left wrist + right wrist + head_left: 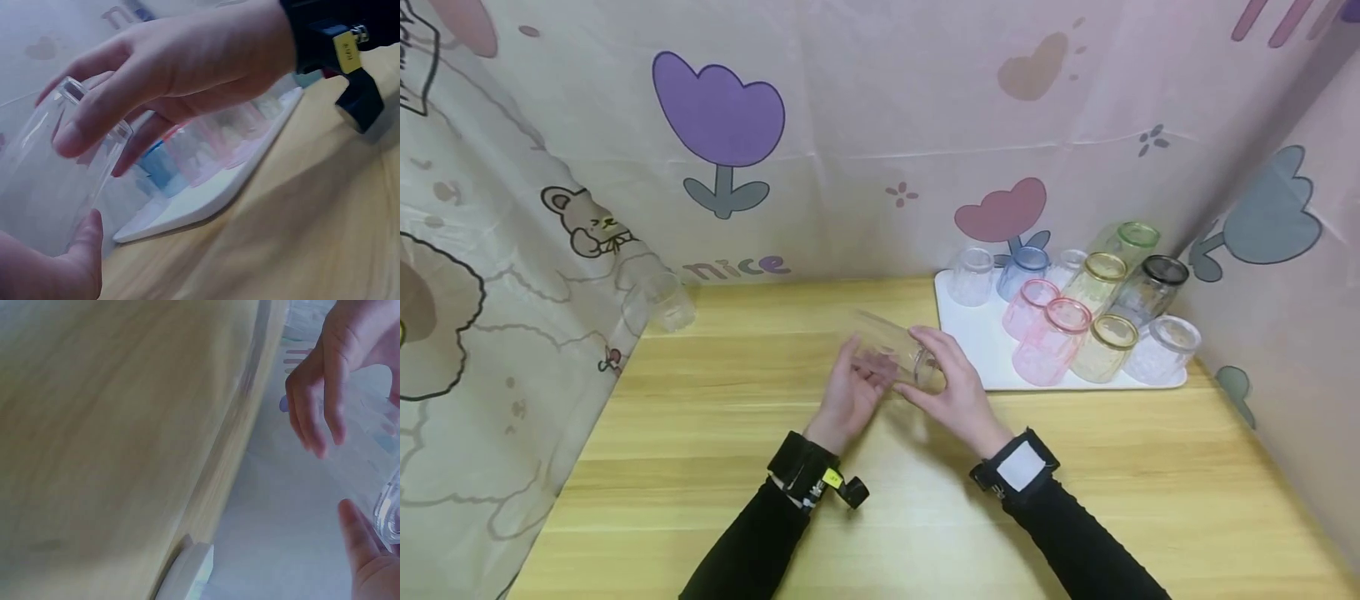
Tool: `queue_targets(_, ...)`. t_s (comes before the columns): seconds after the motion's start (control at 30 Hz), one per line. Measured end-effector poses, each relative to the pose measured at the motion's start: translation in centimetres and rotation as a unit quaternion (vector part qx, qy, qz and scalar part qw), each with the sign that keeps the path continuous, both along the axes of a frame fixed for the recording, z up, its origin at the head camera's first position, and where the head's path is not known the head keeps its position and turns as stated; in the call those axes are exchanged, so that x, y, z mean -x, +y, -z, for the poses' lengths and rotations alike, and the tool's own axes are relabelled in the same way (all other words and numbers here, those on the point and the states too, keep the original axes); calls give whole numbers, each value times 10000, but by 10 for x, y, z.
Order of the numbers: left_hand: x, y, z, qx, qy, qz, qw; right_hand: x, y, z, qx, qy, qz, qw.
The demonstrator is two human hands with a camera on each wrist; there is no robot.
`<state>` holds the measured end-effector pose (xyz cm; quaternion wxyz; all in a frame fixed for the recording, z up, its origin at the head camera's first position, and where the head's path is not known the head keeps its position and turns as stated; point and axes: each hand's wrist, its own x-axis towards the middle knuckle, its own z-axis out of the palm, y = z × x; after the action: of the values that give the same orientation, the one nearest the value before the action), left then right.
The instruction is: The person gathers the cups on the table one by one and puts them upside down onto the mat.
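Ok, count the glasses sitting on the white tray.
10 on the white tray: clear, blue, clear, green, pink, yellow, dark, pink, yellow, clear. Others may hide behind.

The word "nice" is showing in pastel letters on the patterned backdrop cloth (pixel 850 125), up and to the left of the two hands' grip. A fragment of outlined black lettering is sitting at that cloth's far upper left edge, too cropped to read. The print on the yellow wrist-strap tag (pixel 347 51) is staying illegible.
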<state>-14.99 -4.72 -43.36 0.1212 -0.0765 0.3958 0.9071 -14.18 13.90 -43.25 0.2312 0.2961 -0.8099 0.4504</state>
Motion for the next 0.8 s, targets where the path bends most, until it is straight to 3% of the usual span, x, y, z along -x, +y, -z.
queue_targets(0.17,0,5,4,91,47,201,9997,1,4,-1,-31,316,68,9995)
queue_targets(0.33,0,7,6,371,294,626,9969,2,13,-9,-166,414,161,9989)
queue_targets(0.5,-1,13,6,1055,641,910,9882,6,24,-33,-371,457,321,9978)
queue_targets(0.63,1,23,6,1714,969,774,9774,13,35,-60,-645,447,483,9957)
queue_targets(0.67,2,27,6,2016,1138,709,9702,15,38,-67,-723,401,550,9951)
queue_targets(0.7,3,30,8,2438,1401,669,9573,17,41,-74,-808,323,633,9942)
queue_targets(0.73,4,33,10,2919,1692,669,9390,18,44,-81,-898,197,726,9931)
queue_targets(0.77,5,36,11,3527,2041,709,9104,20,47,-88,-998,37,823,9916)
queue_targets(0.8,5,38,13,4175,2417,757,8727,22,50,-94,-1112,-153,935,9893)
